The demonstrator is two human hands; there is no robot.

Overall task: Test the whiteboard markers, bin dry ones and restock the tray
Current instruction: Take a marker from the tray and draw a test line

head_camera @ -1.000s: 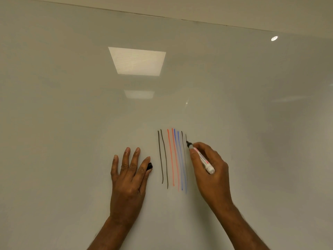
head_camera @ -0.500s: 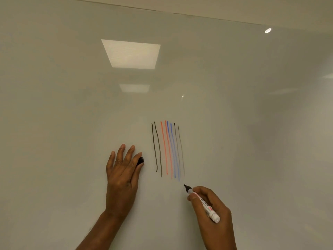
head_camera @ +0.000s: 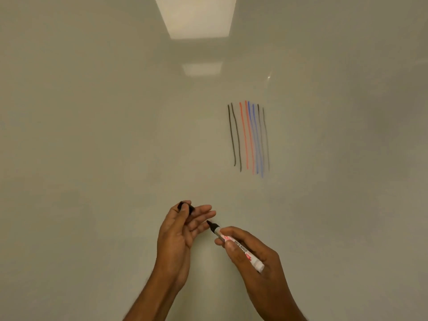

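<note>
Left hand (head_camera: 177,235): black cap (head_camera: 191,208) is pinched between thumb and forefinger, the remaining fingers (head_camera: 205,208) left loosely extended, palm turned toward the right. Right hand (head_camera: 252,257): uncapped marker (head_camera: 243,250) is gripped mid-barrel by curled fingers and thumb, pen-style.

Key relation: the marker's long axis runs lower right to upper left, nib leading and aimed at the left fingers. The cap sits just up-left of the nib, near but not touching. Which way the cap's mouth faces cannot be told. Recapping is judged the next move, needing a short closing of the gap and cap alignment onto that axis.

Marker: white barrel, red print, grey collar, black nib. It is held off the whiteboard (head_camera: 92,135).

Test strokes (head_camera: 249,137) up-right: black, red and blue pairs. The rightmost dark pair is thin and faint, so a dry marker is suspected.
</note>
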